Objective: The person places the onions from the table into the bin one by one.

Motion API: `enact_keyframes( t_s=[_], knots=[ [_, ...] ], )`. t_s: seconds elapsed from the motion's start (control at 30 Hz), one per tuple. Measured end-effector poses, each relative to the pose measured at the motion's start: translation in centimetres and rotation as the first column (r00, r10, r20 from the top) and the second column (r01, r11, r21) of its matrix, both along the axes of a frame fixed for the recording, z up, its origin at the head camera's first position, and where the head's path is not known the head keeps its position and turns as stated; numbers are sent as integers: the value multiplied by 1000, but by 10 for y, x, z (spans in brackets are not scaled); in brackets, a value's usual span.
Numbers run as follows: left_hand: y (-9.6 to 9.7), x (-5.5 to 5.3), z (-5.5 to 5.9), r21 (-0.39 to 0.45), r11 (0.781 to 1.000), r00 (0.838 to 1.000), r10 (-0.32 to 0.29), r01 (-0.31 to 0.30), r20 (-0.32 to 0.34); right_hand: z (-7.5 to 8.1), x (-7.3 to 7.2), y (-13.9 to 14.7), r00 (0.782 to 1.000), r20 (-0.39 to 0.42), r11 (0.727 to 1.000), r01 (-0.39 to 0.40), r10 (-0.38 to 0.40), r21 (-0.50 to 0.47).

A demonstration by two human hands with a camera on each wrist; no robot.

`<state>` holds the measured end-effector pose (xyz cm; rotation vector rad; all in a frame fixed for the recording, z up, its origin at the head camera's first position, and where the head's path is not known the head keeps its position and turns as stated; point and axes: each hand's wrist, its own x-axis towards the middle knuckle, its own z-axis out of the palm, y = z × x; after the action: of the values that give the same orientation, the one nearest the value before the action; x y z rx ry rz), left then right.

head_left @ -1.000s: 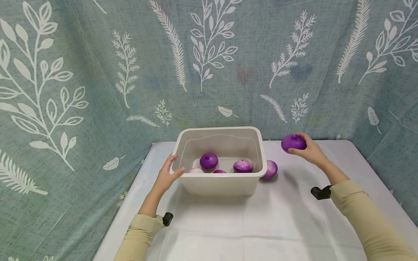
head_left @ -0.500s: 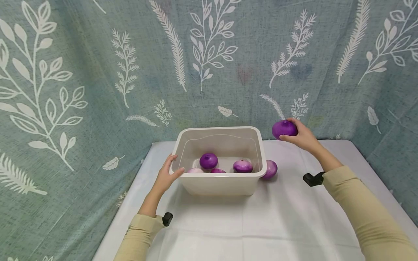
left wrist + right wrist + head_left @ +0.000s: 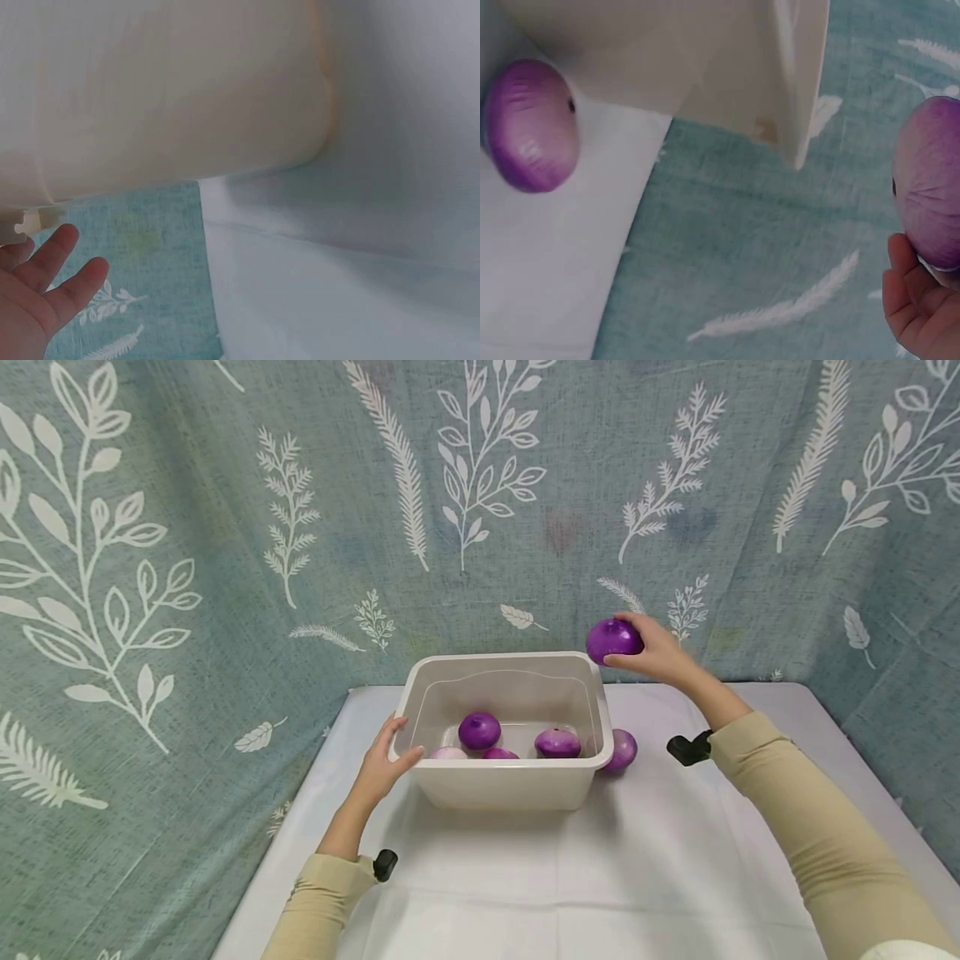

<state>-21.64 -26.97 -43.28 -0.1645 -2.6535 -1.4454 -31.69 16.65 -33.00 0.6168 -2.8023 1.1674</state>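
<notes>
My right hand (image 3: 656, 652) grips a purple onion (image 3: 611, 642) in the air, just above the back right corner of a white plastic tub (image 3: 502, 787). The right wrist view shows its paler pink side at the right edge, fingertips against it. My left hand (image 3: 380, 764) touches the tub's left rim near the front corner, thumb over the front edge. In the left wrist view its fingers (image 3: 79, 289) look spread and fairly straight. Inside the tub lie several onions: a dark purple one (image 3: 479, 730), a pink-purple one (image 3: 557, 742), and others partly hidden by the front wall.
Another onion (image 3: 621, 751) sits on the white-covered table (image 3: 480, 877), close by the tub's right side and partly hidden by it. A blue-green curtain (image 3: 465, 602) with white leaf prints hangs behind the table and along both sides.
The right hand has carried its onion left and upward, from over the table at right to the tub's back right corner. The left hand and tub have stayed put.
</notes>
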Motion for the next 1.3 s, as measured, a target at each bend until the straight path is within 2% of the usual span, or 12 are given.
enact_keyframes(
  t_s=[0.2,0.3,0.77,0.93,1.13,1.3],
  knots=[
    [13,15,23,10,1000,1000,-7,7,1,5,-6,-21,998,-19,997,-66,67,26],
    [14,17,25,18,1000,1000,-7,7,1,4,-7,-30,997,5,996,-80,80,25],
    [13,17,22,24,1000,1000,-10,10,-2,2,-4,-70,985,48,986,-164,163,25],
    [14,17,23,27,1000,1000,-9,9,-5,3,-2,-71,982,44,983,-186,185,5],
    [13,16,24,16,1000,1000,-2,2,3,5,0,-63,985,27,985,-172,172,-13],
    [3,4,6,26,1000,1000,2,-2,21,6,1,-48,989,41,989,-140,143,-51]
  ],
)
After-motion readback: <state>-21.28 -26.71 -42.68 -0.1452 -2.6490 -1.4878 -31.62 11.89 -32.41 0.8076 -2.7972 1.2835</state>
